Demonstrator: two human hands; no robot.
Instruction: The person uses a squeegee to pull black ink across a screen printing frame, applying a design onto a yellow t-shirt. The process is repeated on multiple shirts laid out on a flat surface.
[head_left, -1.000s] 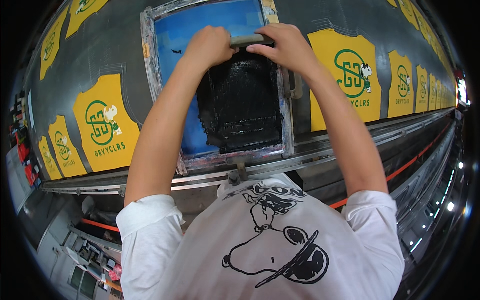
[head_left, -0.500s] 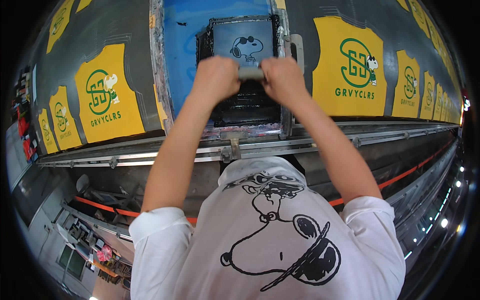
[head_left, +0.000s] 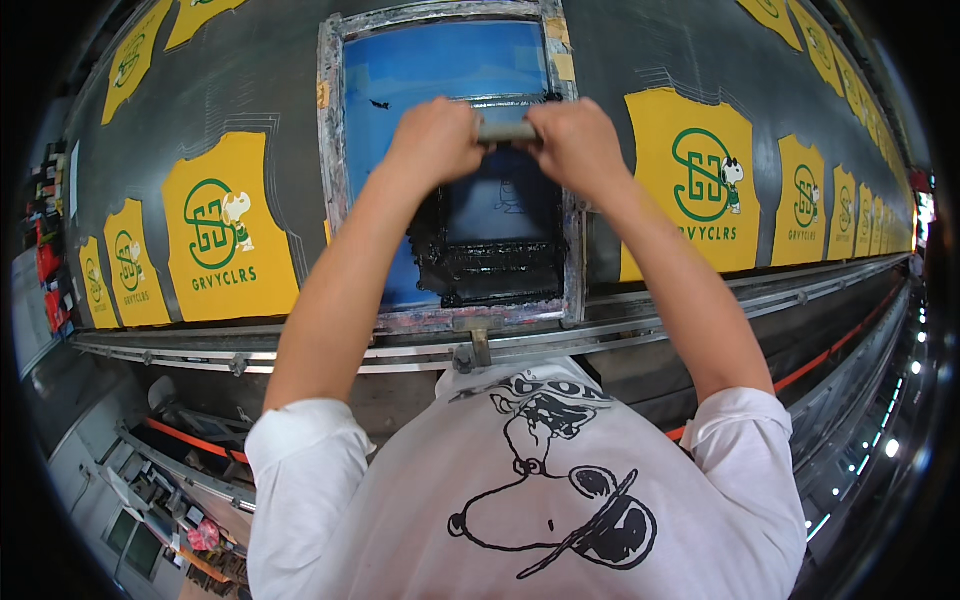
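My left hand (head_left: 437, 145) and my right hand (head_left: 580, 143) are both wrapped round the pale handle of a squeegee (head_left: 508, 132), one at each end. Its blade is hidden beneath my hands. The squeegee stands toward the far part of a printing screen (head_left: 333, 110), a worn frame with blue mesh (head_left: 440, 62). Thick black ink (head_left: 490, 278) lies on the mesh nearer to me, round a bluish window where a faint outline figure shows.
Yellow shirt panels with green and white prints lie on the dark table, one left (head_left: 270, 285) and one right (head_left: 640, 235) of the screen, with several more beyond. A metal rail (head_left: 400, 352) runs along the table's near edge.
Both hands and the squeegee have moved away from me across the screen. More inked mesh shows on my side of the squeegee. The whole view has shifted a little.
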